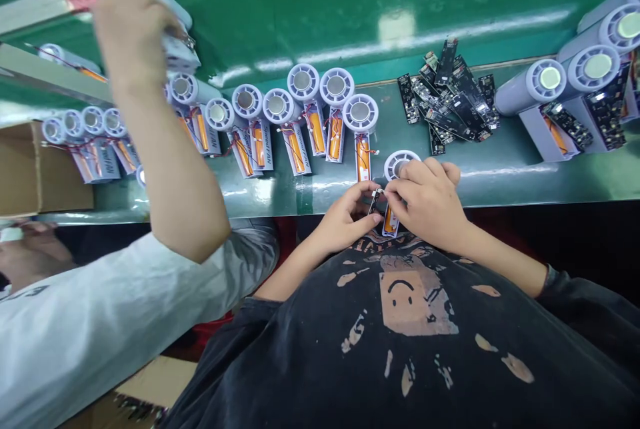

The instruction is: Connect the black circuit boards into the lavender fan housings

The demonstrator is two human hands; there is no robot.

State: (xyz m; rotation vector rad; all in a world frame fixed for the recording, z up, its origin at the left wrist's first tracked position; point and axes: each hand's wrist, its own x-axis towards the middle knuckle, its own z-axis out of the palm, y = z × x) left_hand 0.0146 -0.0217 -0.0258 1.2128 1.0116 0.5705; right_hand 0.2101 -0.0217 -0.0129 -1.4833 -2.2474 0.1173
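Close to my body, at the bench's front edge, my left hand [349, 216] pinches a small black circuit board [375, 201] between thumb and fingers. My right hand [429, 199] meets it from the right, fingertips pressed together at a small white connector at the board's upper end. Just beneath both hands is a handheld fan [399, 161] with a pale purple round head. Its open handle shows an orange battery [391, 221]. My right fingers cover part of this fan's head. Whether they grip the connector or its wires is too small to tell.
Several opened fans [303, 82] with orange batteries and loose wires line the bench to the left. A pile of black circuit boards [457, 99] lies beyond my right hand. More fans [545, 82] stand far right. A co-worker's arm [170, 149] reaches across the left, near a cardboard box [63, 172].
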